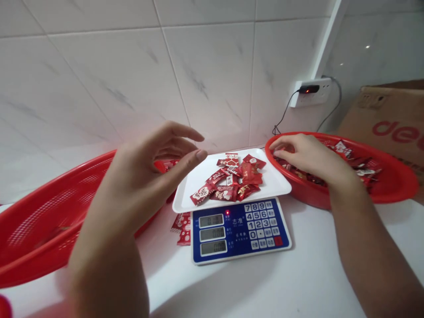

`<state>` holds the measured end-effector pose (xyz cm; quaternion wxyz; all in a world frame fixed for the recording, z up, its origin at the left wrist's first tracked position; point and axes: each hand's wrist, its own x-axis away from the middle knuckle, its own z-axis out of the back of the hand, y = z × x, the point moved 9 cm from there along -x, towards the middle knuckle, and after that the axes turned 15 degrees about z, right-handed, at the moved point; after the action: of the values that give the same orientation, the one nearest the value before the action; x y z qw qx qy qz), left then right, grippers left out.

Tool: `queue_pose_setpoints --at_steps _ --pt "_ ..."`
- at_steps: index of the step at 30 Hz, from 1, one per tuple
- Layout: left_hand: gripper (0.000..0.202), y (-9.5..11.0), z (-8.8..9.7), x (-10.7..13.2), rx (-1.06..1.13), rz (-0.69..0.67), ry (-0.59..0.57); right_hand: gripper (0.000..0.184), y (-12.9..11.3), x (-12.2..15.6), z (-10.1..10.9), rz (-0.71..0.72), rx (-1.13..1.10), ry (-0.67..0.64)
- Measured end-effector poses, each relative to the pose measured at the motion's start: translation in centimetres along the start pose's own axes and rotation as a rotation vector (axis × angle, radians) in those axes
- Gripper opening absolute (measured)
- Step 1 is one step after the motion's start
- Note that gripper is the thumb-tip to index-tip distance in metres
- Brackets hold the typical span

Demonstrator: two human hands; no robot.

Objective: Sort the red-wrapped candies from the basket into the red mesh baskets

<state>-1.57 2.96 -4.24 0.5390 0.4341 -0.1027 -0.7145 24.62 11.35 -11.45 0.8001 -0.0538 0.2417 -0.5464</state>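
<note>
Your left hand (142, 176) hangs open, its fingers (179, 137) spread just beside the white tray (207, 170) of wrapped red sweets (228, 192) on the digital scale (240, 232). Your right hand (308, 157) curls into the red basket (407, 185) of sweets; you cannot tell whether it grips any.

Between the left hand (139, 176) and right hand (308, 154), glossy foil candy wrappers (228, 179) are shining on a smooth white plastic tray (195, 190). Under the right hand, a red plastic basket (394, 185) is gleaming; beyond it, a cardboard box (387, 119) is showing a matt, papery surface.
</note>
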Motion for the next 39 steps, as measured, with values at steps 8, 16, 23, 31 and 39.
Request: queue_pose_setpoints --at_steps 8,16,23,31,39 --pt "0.015 0.0 1.5 -0.1 -0.015 -0.062 0.072 0.013 6.3 -1.4 -4.6 -0.099 0.329 -0.445" --pt "0.014 -0.1 1.4 0.2 -0.02 -0.037 0.044 0.009 3.7 -1.2 2.6 -0.136 0.118 0.101" --pt "0.017 0.1 1.7 0.2 -0.012 -0.059 0.072 0.024 -2.3 -1.2 0.2 0.051 -0.412 0.376" --pt "0.019 -0.1 1.6 0.0 -0.001 -0.014 0.077 0.034 -1.7 0.2 1.9 0.031 -0.226 0.484" --pt "0.017 0.5 0.8 0.1 -0.032 -0.055 0.042 0.033 -2.6 1.1 2.9 0.059 -0.197 0.47"
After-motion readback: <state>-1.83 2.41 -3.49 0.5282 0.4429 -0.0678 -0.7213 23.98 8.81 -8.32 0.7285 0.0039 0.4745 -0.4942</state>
